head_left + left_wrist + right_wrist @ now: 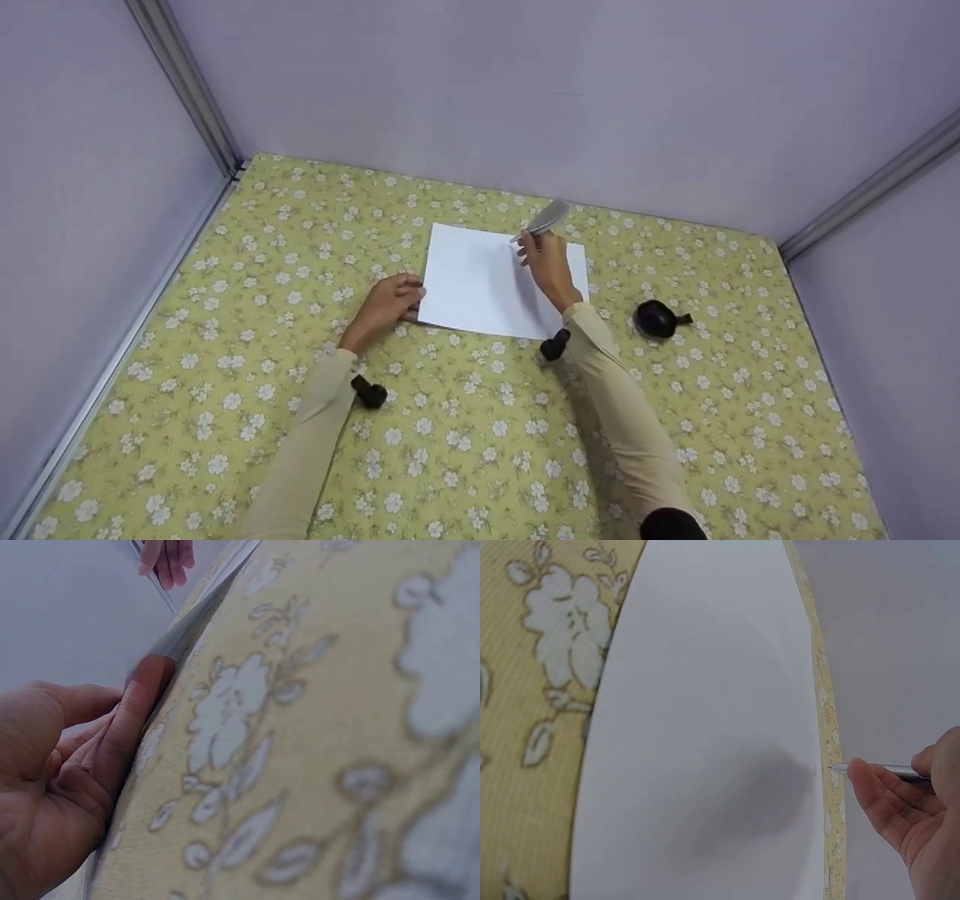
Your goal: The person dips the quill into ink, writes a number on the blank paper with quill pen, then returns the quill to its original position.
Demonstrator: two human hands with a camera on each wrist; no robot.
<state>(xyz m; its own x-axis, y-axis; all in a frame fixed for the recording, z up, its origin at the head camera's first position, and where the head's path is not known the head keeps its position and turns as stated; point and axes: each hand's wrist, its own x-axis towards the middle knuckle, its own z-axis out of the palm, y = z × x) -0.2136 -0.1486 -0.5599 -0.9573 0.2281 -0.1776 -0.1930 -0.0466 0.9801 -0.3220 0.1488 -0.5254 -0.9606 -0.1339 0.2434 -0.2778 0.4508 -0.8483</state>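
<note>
A blank white sheet of paper [472, 277] lies on the flowered cloth. At its left edge, my left hand [386, 304] pinches it, with the thumb on top and fingers underneath, as the left wrist view shows. Over the paper's far right part, my right hand [549, 268] holds a quill pen [550, 216] with a grey feather-shaped top. The pen's silver tip [840, 768] points left and appears raised above the sheet. A shadow of the right hand falls on the paper in the right wrist view.
A small round black pot [655, 319] with a short tab stands right of the paper. Yellow flowered cloth [465, 420] covers the table. Pale walls [487, 97] close off the back and both sides. Black wrist devices [369, 392] sit on both sleeves.
</note>
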